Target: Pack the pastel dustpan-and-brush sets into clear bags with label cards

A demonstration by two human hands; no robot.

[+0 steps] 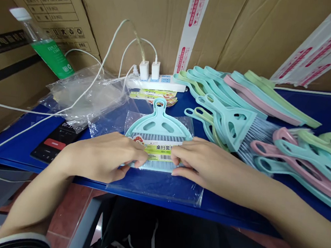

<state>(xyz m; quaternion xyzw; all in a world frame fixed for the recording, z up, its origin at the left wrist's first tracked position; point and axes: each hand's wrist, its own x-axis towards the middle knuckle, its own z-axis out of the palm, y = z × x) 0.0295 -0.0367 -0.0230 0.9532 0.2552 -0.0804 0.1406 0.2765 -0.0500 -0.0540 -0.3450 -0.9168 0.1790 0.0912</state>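
Note:
In front of me a light blue dustpan and brush set point(156, 120) lies in a clear plastic bag point(172, 189), its looped handle pointing away from me. A yellow-green printed label point(158, 152) with a mushroom picture lies across the bristles. My left hand point(110, 153) is closed at the set's left edge, with curled fingers over the label's end. At the opposite edge, my right hand point(199, 159) is closed too, thumb below and fingers bent over the label's right end. The fingertips partly hide the bag's sides. The bag's lower part lies flat toward the table edge.
Dustpans point(238, 88) and brushes point(256, 138) in blue, green and pink are heaped on the right. Clear bags point(82, 94), a phone point(54, 143) and a green-labelled bottle point(52, 55) are at left. Behind are spare labels point(153, 95), a power strip point(158, 84) and cardboard boxes point(154, 11).

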